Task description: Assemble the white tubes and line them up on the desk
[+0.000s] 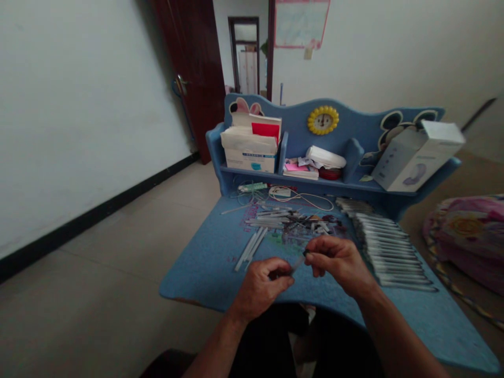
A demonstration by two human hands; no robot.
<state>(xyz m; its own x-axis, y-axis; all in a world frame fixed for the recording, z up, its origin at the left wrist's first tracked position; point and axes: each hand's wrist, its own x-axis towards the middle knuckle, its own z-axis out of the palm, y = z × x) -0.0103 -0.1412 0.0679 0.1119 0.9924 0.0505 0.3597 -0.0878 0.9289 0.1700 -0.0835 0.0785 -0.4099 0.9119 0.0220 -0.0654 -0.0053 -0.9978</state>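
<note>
Over the front of the blue desk (208, 268), my left hand (262, 289) pinches a translucent pen barrel (298, 264). My right hand (336, 261) has its fingertips closed on a small dark piece (305, 252) at the barrel's upper end; whether it is a cap or a tip I cannot tell. Beyond my left hand lie several loose clear pen barrels (254, 245). A heap of small dark pen parts (311, 224) sits behind my hands, with more pale barrels (268, 218) at its left. Right of my right hand, finished-looking pens (389, 249) lie side by side in a long row.
A raised blue shelf (244, 173) runs along the desk's back, bearing a mask box (250, 152), papers (301, 172) and a tilted white box (419, 157). A white cord (315, 197) lies below it. A yellow flower clock (323, 121) is on the backboard. Pink patterned fabric (468, 236) is at right.
</note>
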